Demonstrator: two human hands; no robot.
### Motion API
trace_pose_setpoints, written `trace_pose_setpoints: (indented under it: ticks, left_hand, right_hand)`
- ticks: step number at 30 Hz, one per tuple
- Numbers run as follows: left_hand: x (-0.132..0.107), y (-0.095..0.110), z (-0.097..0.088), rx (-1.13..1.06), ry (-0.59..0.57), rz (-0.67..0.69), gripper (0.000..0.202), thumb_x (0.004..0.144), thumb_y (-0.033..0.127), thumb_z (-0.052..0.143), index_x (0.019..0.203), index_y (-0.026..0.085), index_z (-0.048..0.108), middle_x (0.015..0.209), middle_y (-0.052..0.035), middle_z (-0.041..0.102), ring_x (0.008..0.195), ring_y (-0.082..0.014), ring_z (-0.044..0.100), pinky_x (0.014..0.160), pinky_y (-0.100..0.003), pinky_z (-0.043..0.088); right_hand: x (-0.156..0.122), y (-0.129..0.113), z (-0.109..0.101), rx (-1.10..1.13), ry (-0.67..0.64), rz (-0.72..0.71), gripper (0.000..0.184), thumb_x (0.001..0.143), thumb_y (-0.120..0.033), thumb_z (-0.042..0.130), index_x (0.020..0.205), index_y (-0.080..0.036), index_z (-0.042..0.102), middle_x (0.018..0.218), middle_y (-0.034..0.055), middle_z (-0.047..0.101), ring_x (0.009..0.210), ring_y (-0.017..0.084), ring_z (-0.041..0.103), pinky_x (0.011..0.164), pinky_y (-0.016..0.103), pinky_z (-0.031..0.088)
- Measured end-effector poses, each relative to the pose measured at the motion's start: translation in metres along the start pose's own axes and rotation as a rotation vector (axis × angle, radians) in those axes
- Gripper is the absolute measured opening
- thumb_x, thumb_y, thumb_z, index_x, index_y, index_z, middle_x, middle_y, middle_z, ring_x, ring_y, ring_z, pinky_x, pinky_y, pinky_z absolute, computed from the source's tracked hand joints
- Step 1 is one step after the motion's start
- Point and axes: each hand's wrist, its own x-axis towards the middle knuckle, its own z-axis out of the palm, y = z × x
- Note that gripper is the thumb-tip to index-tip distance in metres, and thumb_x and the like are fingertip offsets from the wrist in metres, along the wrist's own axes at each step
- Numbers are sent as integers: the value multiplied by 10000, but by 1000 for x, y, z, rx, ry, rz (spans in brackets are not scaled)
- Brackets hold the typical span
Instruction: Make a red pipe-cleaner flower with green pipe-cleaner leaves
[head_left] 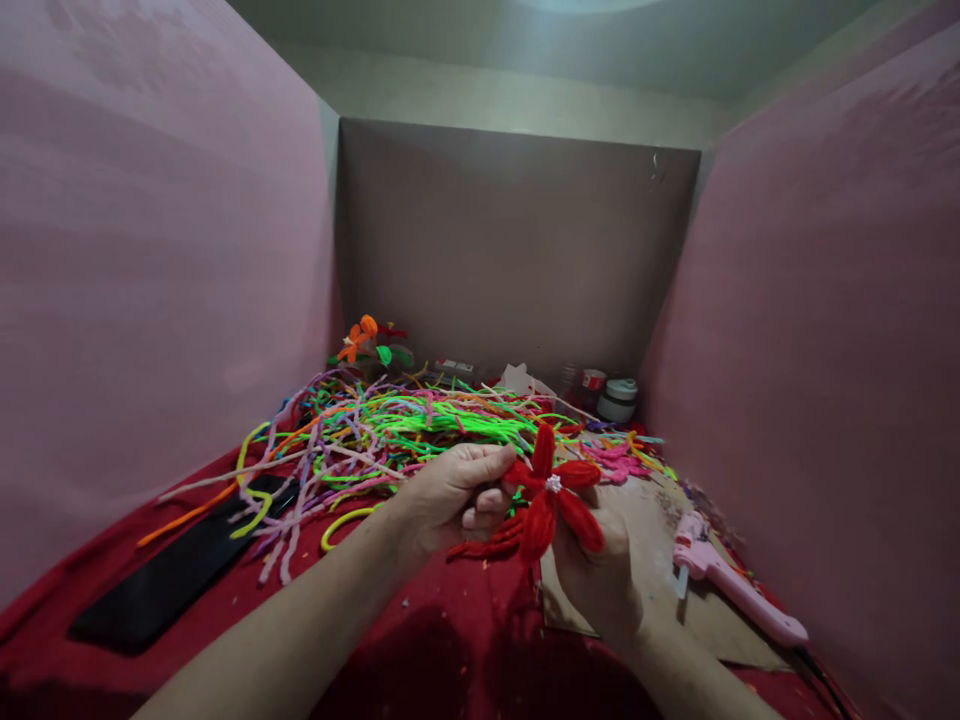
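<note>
Five fuzzy petals make up the red flower (552, 505), held up just above the worktop (469, 610) between the person's two hands, with a small pale cluster (553, 483) at its centre. It looks very light and soft on the surface, probably with bendable wire inside; the fuzz should not slip, but a hard squeeze could kink a petal, and the centre cluster may be the fragile part. The best hold is likely low at the back, where the petals meet, or lightly at a petal's edge. Its face points toward the wearer; one petal stands upward, another hangs down, and the spread is too even to give a clear long axis.

The left hand (469, 495) has its grip closed on the left petal, thumb uppermost. The right hand (600, 565) sits behind the lower right petals; its fingertips are hidden, so how its grip stands cannot be told.

Red strands (495, 545) lie below the left hand. Beyond spreads a heap of coloured fuzzy stems (450, 415); to the right, a pink glue gun (739, 585) rests on cardboard (649, 580)
</note>
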Motion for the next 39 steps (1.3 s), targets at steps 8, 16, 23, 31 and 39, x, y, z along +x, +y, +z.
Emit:
trace_pose_setpoints:
  ticks: [8,16,23,31,39]
  left_hand:
    - [-5,-3,-6,190,68,66,474,723,573,531,667,103,569,452,44,421,324,-24,315,318,-164,182]
    - [-8,-3,5,439,47,32,239,631,328,682,693,110,604,494,32,509,376,-29,376,384,-170,252]
    - [-9,-6,13,675,105,260,150,746,272,592,712,126,599,597,30,476,533,-56,391,499,-193,305]
    - [-11,3,8,744,271,277,234,797,334,521,667,141,545,564,39,471,475,-54,392,453,-189,296]
    - [8,-16,5,836,492,488,147,765,253,557,877,158,543,824,-19,601,765,-124,569,695,-240,453]
  right_hand:
    - [2,10,0,-55,-3,-98,199,765,-46,484,682,-186,599,657,26,620,616,136,568,527,224,436]
    - [7,8,0,-64,3,-97,216,789,-83,478,660,-196,609,660,26,620,666,158,585,568,254,461]
    - [6,9,0,-45,-11,-38,172,796,-104,501,765,-194,645,757,37,648,719,157,590,617,256,464]
    - [5,15,0,45,26,29,173,770,-86,512,754,-203,639,739,29,637,702,154,559,645,268,444]
    - [16,9,3,772,89,910,138,635,-249,713,763,-204,685,699,-12,638,608,115,537,535,228,440]
